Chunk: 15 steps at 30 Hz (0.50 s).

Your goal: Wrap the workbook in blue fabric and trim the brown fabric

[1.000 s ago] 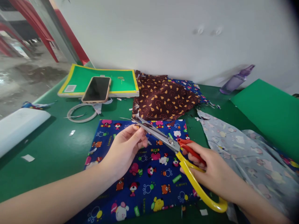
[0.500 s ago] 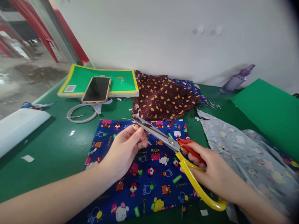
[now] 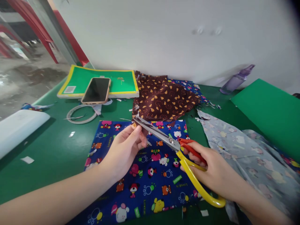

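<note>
In the head view, my right hand [image 3: 203, 161] grips a pair of scissors [image 3: 161, 135] with one red and one yellow handle. The blades point up and left, a narrow gap between them. My left hand [image 3: 127, 143] is pinched on a small scrap of brown fabric [image 3: 145, 132] right beside the blades; most of the scrap is hidden by the fingers. Under both hands lies a dark blue cloth [image 3: 150, 181] printed with cartoon animals. Just beyond the scissor tips is a larger brown cloth [image 3: 164, 97] with a yellow leaf print.
A phone [image 3: 96, 90] rests on a green book [image 3: 77, 82] at the back left, near a tape roll [image 3: 82, 121]. On the right are a pale cloth [image 3: 234, 150], a green board [image 3: 269, 115] and a purple bottle [image 3: 234, 82]. Scraps dot the green table [image 3: 53, 156]. A wall rises behind.
The scissor blades have closed somewhat, the yellow handle rising slightly toward the red one. My left hand keeps its pinch in nearly the same place.
</note>
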Each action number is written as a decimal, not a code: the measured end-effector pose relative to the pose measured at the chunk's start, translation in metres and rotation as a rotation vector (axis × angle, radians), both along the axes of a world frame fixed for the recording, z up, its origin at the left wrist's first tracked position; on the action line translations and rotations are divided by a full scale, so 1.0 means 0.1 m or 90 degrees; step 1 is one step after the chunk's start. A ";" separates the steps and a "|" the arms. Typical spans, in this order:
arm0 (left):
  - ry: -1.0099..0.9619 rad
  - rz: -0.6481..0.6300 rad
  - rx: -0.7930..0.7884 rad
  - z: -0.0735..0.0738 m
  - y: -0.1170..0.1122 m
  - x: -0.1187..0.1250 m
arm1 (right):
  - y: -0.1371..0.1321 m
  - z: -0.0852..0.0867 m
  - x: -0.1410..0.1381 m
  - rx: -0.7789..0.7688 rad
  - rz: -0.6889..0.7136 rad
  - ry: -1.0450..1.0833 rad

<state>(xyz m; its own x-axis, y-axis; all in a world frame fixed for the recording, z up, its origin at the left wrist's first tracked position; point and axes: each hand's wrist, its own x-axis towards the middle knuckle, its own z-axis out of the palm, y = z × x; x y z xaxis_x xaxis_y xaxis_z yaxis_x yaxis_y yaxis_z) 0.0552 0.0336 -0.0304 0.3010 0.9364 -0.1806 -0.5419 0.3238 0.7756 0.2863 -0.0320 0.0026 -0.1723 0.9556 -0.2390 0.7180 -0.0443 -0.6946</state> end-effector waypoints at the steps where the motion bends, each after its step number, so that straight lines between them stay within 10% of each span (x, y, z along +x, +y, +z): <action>1: -0.002 0.002 -0.003 0.00 0.00 0.00 | 0.00 0.01 0.00 0.002 -0.001 -0.005; 15: -0.018 0.013 -0.009 0.00 0.01 0.01 | -0.02 -0.05 0.04 0.013 -0.006 -0.012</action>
<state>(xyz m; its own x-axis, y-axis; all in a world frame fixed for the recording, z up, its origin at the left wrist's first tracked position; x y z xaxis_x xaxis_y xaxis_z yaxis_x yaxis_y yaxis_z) 0.0559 0.0345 -0.0302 0.2861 0.9401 -0.1855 -0.5699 0.3226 0.7558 0.2905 -0.0336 -0.0022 -0.1589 0.9618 -0.2230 0.7303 -0.0375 -0.6821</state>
